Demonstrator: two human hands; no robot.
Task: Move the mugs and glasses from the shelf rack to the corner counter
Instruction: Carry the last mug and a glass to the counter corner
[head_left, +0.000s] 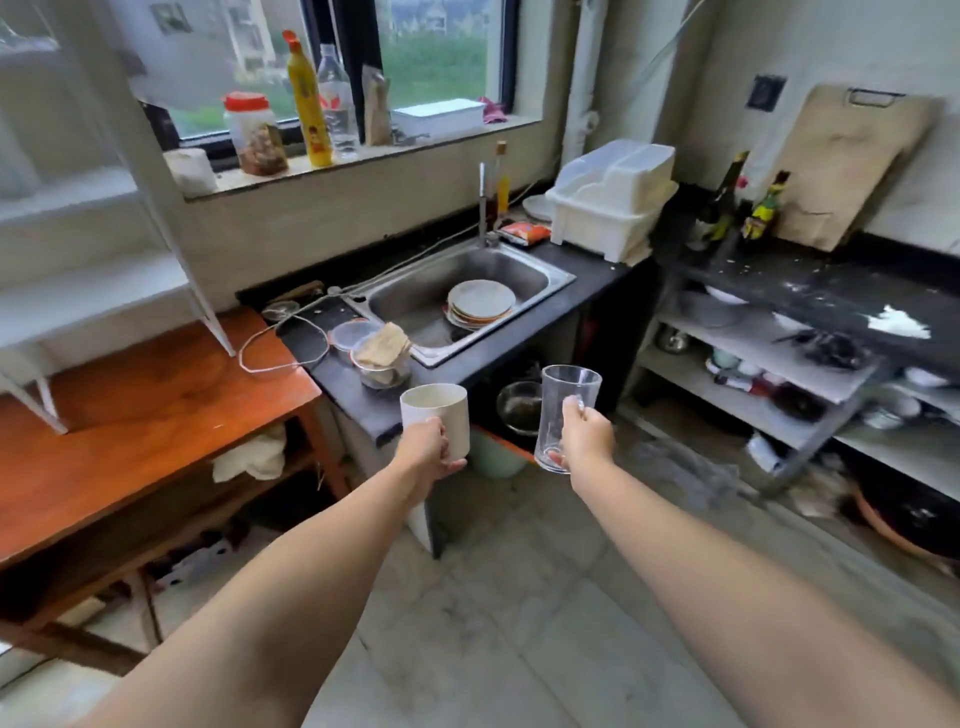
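Observation:
My left hand (427, 449) grips a white mug (441, 410), held upright in the air in front of the sink counter's near edge. My right hand (587, 434) holds a clear glass mug (563, 405) by its side, also upright and off any surface. The white shelf rack (104, 260) stands on the orange wooden table (130, 426) at the left; its visible shelves look bare. The dark corner counter (810, 291) runs along the right wall beyond the sink.
A steel sink (415, 299) holds stacked plates (480, 304). A white dish rack (608, 202) sits right of the tap. Bottles and a wooden board (852, 166) stand on the corner counter. Lower shelves at the right hold clutter. Tiled floor lies below my arms.

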